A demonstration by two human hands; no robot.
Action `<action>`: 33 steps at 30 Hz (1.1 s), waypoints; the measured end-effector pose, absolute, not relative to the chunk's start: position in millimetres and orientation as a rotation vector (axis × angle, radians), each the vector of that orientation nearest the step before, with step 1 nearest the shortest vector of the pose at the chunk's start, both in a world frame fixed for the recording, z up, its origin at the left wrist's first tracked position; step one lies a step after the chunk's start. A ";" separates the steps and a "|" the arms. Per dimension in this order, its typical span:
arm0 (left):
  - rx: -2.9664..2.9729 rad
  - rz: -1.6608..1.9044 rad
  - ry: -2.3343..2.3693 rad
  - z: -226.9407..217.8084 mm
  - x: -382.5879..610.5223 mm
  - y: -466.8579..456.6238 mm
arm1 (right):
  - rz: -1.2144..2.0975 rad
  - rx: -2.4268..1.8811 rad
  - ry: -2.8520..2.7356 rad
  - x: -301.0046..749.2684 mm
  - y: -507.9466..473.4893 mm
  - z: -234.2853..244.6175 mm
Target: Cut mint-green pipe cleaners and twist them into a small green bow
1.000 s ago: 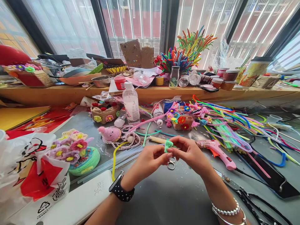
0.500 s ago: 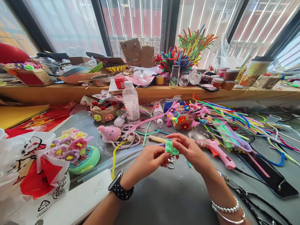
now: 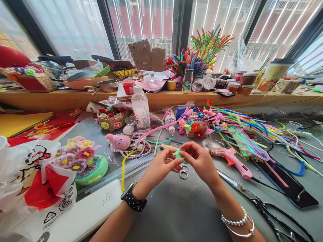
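Between the fingertips of both hands is a small light-green fuzzy piece (image 3: 178, 154), like bent pipe cleaner, mostly covered by the fingers. My left hand (image 3: 163, 168) pinches it from the left. From the right, my right hand (image 3: 202, 164) has thumb and fingers closed on it. Just under the fingers lie the ring handles of small scissors (image 3: 184, 172) on the grey table (image 3: 184, 211). A wooden stick (image 3: 168, 147) lies behind the hands. To the right is a pink glue gun (image 3: 236, 162), and large black-handled scissors (image 3: 262, 208) lie near my right forearm.
Pipe cleaners (image 3: 254, 134) spread across the right, by a dark tray (image 3: 290, 188). A flower basket (image 3: 198, 128), a clear bottle (image 3: 140, 109) and a pink crocheted toy (image 3: 118, 142) stand behind. Left are a flower-topped green cushion (image 3: 97, 171), a white box (image 3: 88, 211) and a plastic bag (image 3: 47, 181).
The green piece has turned and moved slightly left, and the fingers now cover more of it. My right hand has shifted left; more of the small scissors' handles and the large scissors shows.
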State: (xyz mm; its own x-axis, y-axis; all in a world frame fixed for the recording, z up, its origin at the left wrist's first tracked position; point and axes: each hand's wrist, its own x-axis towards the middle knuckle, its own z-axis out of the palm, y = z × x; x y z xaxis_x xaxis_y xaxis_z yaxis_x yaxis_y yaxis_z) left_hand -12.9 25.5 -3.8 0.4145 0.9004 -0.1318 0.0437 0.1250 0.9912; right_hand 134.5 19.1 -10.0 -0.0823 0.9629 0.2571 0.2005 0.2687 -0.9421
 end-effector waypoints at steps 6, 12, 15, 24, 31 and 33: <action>1.286 0.898 0.930 -0.6 -13.1 25.4 | 0.961 -1.095 -1.484 133.0 18.6 -9.9; 1.274 0.945 0.951 2.0 -15.3 25.9 | 1.010 -1.101 -1.439 134.7 18.4 -10.1; 1.234 0.983 0.959 2.9 -15.1 25.3 | 1.052 -1.077 -1.400 134.0 17.9 -9.8; 1.163 1.138 0.975 3.7 -15.0 23.9 | 1.113 -1.036 -1.246 130.6 18.0 -11.0; 1.127 1.128 0.962 5.0 -14.4 23.0 | 1.142 -0.995 -1.258 129.5 16.3 -8.6; 1.124 1.130 0.955 4.8 -14.7 23.4 | 1.132 -0.986 -1.269 129.1 15.5 -8.0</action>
State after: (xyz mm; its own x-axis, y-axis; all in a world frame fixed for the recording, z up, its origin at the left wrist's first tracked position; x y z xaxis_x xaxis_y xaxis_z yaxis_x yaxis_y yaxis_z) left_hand -14.7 23.4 4.8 0.1862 0.9823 -0.0209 -0.1841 0.0558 0.9813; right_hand 129.1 15.5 -8.0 -0.0363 0.9801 0.1953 -0.0832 0.1918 -0.9779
